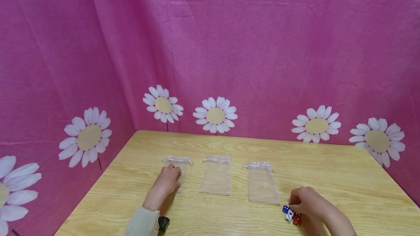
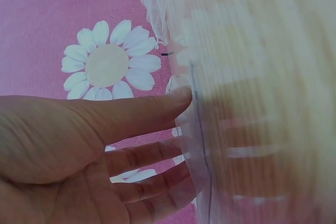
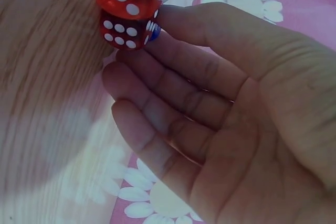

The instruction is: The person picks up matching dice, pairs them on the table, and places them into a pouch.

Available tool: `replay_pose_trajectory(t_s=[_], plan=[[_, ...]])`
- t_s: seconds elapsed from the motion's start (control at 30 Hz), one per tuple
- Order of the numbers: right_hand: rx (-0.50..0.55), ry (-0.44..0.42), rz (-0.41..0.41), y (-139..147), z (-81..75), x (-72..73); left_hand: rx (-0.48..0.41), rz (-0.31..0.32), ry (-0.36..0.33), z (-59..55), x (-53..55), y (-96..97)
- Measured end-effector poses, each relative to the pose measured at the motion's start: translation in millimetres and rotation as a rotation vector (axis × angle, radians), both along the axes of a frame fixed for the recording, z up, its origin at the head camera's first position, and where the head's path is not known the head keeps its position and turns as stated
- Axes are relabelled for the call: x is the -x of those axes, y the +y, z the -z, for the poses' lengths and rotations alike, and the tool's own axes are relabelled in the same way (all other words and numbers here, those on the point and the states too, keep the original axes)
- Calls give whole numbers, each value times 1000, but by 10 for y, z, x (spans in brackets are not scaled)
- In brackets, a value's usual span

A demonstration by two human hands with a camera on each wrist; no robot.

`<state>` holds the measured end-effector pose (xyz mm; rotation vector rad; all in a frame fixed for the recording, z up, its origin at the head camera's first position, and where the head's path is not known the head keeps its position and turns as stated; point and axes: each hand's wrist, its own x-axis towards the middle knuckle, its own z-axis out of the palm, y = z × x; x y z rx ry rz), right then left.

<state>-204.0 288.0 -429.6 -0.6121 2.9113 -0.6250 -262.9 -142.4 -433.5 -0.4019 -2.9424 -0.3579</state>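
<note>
Three small sheer drawstring bags lie flat in a row. My left hand (image 1: pixel 168 179) is over the left bag (image 1: pixel 183 170); in the left wrist view its thumb and fairly straight fingertips touch the sheer cloth (image 2: pixel 202 145) along an edge. The middle bag (image 1: pixel 214 177) and the right bag (image 1: pixel 262 187) lie apart from both hands. At the right, my right hand (image 1: pixel 308 203) pinches a blue die (image 3: pixel 156 33) between thumb and forefinger, partly hidden by other dice. Close around it are a red die (image 1: pixel 297 220), a white die (image 1: pixel 289 215) and another blue die (image 1: pixel 285 209).
The light wood table (image 1: pixel 210 214) runs back to a pink cloth backdrop (image 1: pixel 249 65) printed with daisies and white letters. Pink cloth also hangs along the left side. A black band (image 1: pixel 163 224) shows beside the left sleeve (image 1: pixel 144 222).
</note>
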Motion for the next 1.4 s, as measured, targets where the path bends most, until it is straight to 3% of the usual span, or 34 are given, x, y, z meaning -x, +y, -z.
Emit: replay_pose_trajectory(t_s=[0.2,0.4,0.97,1.17,1.4], plan=[[-30,22,3,-9,-31,-20,3,4,4,1,0,11],[-12,-22,-36,57,-46,-9,4,4,0,-11,-17,31],[196,-44,-33,147,-163,-58,0,6,5,-32,-9,71],[282,9,-45,138,-99,-92,2,0,-17,-38,-8,48],[365,-24,80,88,-26,-203,9,-23,-54,-19,-5,17]])
